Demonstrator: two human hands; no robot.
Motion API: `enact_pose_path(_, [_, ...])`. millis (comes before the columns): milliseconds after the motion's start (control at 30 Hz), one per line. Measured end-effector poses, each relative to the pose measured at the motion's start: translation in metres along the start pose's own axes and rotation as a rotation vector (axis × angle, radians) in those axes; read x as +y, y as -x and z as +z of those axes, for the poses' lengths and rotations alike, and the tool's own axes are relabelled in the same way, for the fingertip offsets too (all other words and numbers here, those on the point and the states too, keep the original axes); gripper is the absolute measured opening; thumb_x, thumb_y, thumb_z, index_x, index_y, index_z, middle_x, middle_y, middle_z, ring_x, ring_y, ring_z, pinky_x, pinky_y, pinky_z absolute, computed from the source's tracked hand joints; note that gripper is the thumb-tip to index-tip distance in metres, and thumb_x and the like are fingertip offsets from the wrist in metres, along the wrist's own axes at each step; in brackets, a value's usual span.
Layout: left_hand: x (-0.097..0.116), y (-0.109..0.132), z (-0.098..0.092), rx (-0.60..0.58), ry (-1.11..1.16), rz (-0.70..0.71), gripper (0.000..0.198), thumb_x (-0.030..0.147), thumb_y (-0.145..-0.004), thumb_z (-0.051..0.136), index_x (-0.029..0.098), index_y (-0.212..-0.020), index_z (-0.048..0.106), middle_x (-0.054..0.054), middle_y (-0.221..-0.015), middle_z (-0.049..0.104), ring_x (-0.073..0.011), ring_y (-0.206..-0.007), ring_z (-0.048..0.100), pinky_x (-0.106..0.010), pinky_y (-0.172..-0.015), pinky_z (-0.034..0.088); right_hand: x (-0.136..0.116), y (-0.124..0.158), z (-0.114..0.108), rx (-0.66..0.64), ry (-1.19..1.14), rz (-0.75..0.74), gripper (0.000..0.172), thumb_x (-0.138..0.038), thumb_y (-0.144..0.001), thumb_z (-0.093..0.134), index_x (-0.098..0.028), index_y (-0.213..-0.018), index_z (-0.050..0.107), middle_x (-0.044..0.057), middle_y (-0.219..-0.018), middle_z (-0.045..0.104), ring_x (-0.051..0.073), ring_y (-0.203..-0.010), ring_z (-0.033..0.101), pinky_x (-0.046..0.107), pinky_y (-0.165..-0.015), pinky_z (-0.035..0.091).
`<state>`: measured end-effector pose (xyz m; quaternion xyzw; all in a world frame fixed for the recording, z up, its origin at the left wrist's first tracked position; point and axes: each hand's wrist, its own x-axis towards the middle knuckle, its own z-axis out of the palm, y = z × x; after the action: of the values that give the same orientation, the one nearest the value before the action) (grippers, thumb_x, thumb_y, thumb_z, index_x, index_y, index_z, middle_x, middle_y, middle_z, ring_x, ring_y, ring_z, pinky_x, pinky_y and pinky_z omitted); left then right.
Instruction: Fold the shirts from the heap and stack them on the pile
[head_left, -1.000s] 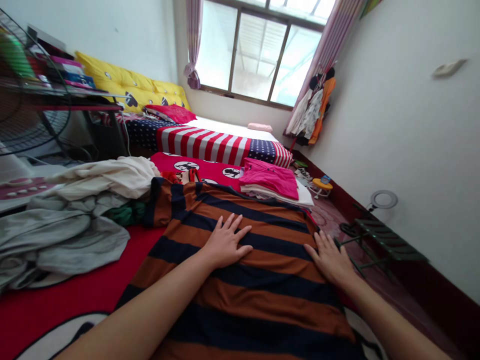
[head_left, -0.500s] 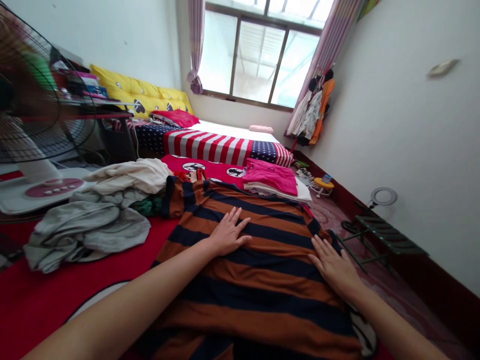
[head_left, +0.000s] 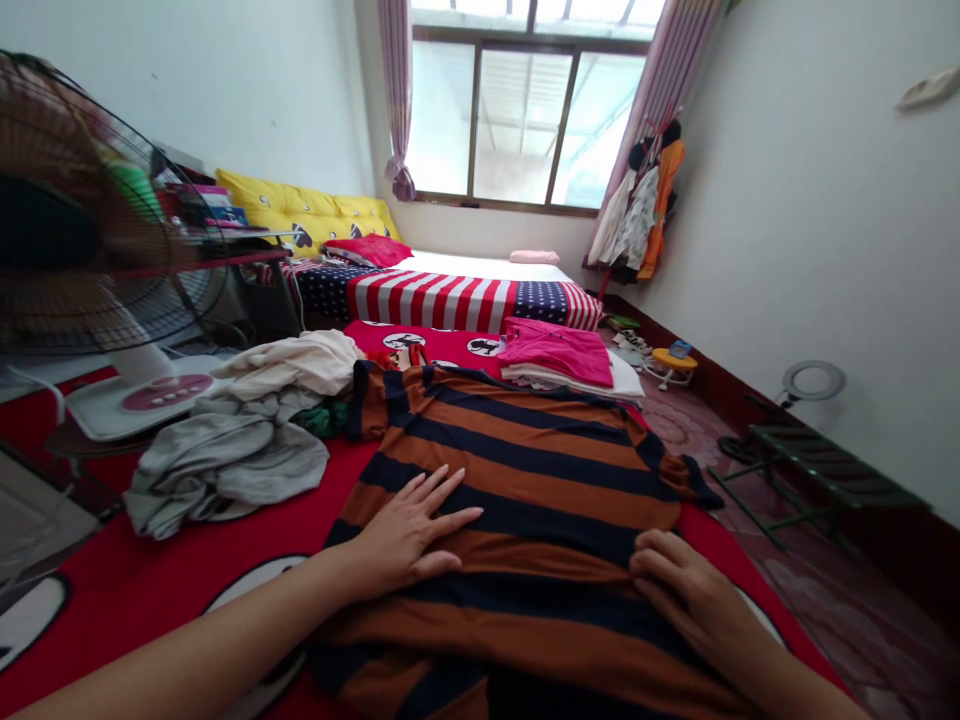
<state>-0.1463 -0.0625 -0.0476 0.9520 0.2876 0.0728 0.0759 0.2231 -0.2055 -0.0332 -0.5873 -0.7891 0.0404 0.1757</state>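
A shirt with brown and navy stripes (head_left: 517,480) lies spread on a red patterned cover (head_left: 97,590), its sleeves at the far left and far right. My left hand (head_left: 409,535) rests flat on the left part of the shirt, fingers spread. On the shirt's right edge is my right hand (head_left: 694,590), its fingers bent and closed on the fabric. The near end of the shirt is bunched in darker folds and runs out of the frame.
Crumpled grey and cream clothes (head_left: 232,450) lie at the left beside a fan (head_left: 142,370). Folded pink clothing (head_left: 555,350) sits beyond the shirt. A green folding stool (head_left: 825,470) stands on the floor at right; a bed (head_left: 450,300) is behind.
Both hands have moved nearer along the shirt. My right hand has gone from flat to fingers closed on the edge. The right sleeve now lies more spread out. The view has shifted slightly.
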Motion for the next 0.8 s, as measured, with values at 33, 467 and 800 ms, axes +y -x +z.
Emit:
enact_pose_path(33, [0.001,0.001,-0.004,-0.015,0.006,0.003,0.058,0.059,-0.087,0.048,0.046,-0.141,0.034,0.0,-0.158,0.014,-0.0332,-0.143,0.019,-0.054,-0.113,0.021,0.003,0.002,-0.003,-0.01,0.018,0.014,0.022,-0.032,-0.094,0.043,-0.027,-0.09,0.064,0.004,-0.098,0.062,0.018,-0.088,0.061,0.03,-0.077,0.051])
enact_pose_path(467, [0.009,-0.107,-0.021,0.196,0.014,-0.247,0.064,0.056,-0.087,0.048,0.023,-0.141,0.042,-0.011,-0.15,0.036,-0.0306,-0.137,0.033,-0.049,-0.112,0.026,-0.006,-0.092,0.037,0.04,0.177,0.074,0.06,-0.053,-0.091,0.04,-0.024,-0.144,0.038,0.008,-0.151,0.034,0.026,-0.138,0.032,0.05,-0.109,0.031])
enact_pose_path(800, [0.007,-0.109,0.011,0.091,0.056,-0.043,0.052,0.062,-0.091,0.031,0.045,-0.14,0.037,0.003,-0.156,0.021,-0.0359,-0.144,0.011,-0.066,-0.11,0.008,0.036,-0.107,0.011,-0.021,0.361,0.294,0.041,-0.05,-0.083,0.052,-0.019,-0.102,0.073,0.014,-0.12,0.065,0.032,-0.109,0.061,0.043,-0.091,0.048])
